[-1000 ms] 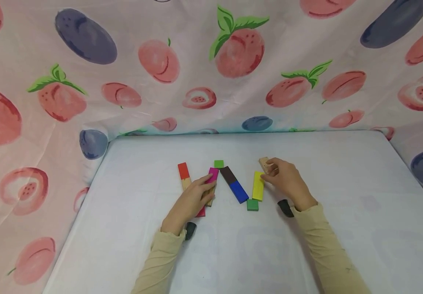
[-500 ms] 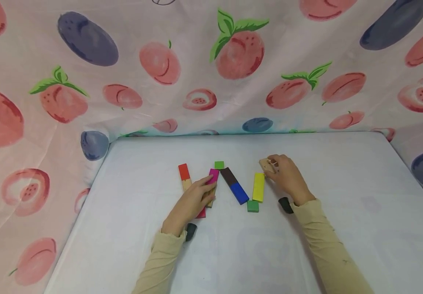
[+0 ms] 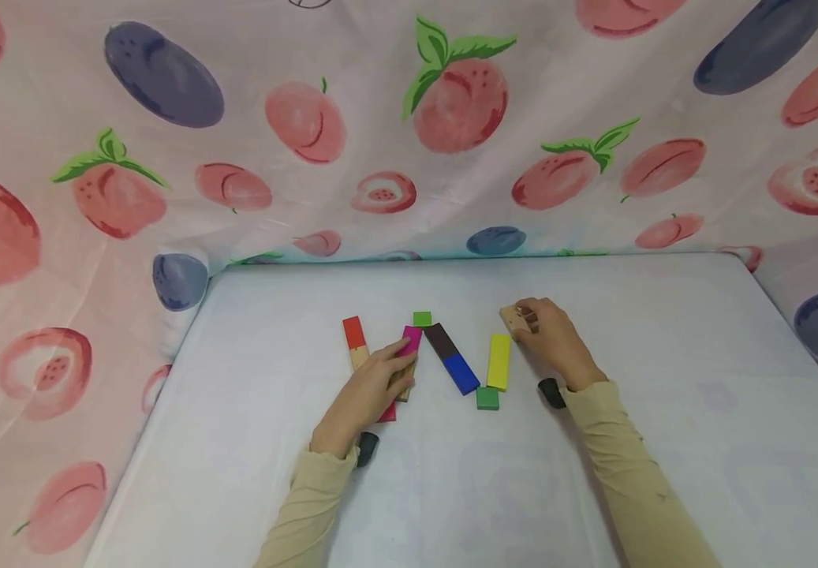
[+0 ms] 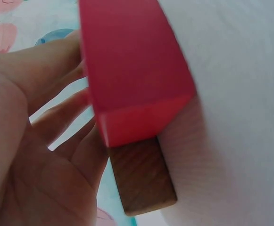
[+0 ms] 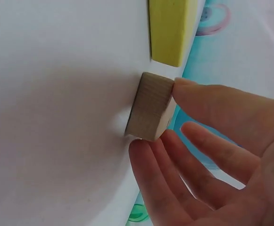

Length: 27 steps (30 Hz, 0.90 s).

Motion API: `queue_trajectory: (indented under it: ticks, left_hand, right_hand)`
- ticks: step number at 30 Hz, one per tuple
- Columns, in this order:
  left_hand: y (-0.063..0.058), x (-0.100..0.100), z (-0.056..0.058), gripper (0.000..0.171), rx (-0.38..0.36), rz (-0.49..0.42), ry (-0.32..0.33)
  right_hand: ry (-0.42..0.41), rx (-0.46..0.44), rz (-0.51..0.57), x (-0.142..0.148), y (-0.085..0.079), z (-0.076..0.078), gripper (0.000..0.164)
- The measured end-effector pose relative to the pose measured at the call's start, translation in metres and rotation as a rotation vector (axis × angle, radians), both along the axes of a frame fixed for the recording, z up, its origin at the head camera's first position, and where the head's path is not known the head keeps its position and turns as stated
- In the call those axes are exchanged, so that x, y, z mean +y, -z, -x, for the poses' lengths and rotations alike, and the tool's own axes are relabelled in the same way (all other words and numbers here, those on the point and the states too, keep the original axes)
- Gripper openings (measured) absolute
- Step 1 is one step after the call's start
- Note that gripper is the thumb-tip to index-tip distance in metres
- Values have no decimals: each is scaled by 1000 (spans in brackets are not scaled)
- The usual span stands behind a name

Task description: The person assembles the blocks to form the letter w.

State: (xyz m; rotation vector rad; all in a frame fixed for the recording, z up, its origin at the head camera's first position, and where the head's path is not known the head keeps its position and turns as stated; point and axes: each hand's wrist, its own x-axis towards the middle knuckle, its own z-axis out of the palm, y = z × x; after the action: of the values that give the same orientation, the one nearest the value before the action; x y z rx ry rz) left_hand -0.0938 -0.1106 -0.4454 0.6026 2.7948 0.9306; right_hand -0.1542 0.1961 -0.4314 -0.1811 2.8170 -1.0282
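My right hand [image 3: 556,339] pinches a plain wooden block [image 3: 511,317] between thumb and fingers, just beyond the far end of a yellow block [image 3: 499,361]. In the right wrist view, that wooden block [image 5: 148,106] sits close over the white surface, near the yellow block's end. My left hand [image 3: 366,394] rests over the left group, fingers extended, its fingertips on a magenta block [image 3: 412,335]. Under and beside it lie a red block [image 3: 388,412] and a wooden block [image 3: 405,392], both partly hidden. The left wrist view shows the red block [image 4: 132,56] large beside the palm.
Blocks form a zigzag on the white table [image 3: 409,497]: orange-red [image 3: 353,331] at left, light green [image 3: 422,319] at a peak, dark brown [image 3: 441,341] and blue [image 3: 461,374] slanting down, green [image 3: 488,398] below the yellow one. Behind hangs a fruit-print cloth [image 3: 380,47].
My right hand has shifted slightly back, its thumb coming off the yellow block, and more of the pinched wooden block shows. My left hand has stayed in place.
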Motion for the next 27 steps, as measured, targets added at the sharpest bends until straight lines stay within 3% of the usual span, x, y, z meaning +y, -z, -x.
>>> queue_trajectory:
  ticks: [27]
  left_hand:
    - [-2,0,-2,47,-9,8,-9]
  right_hand:
    - [-67,-72,-4,-3,-6,8,42]
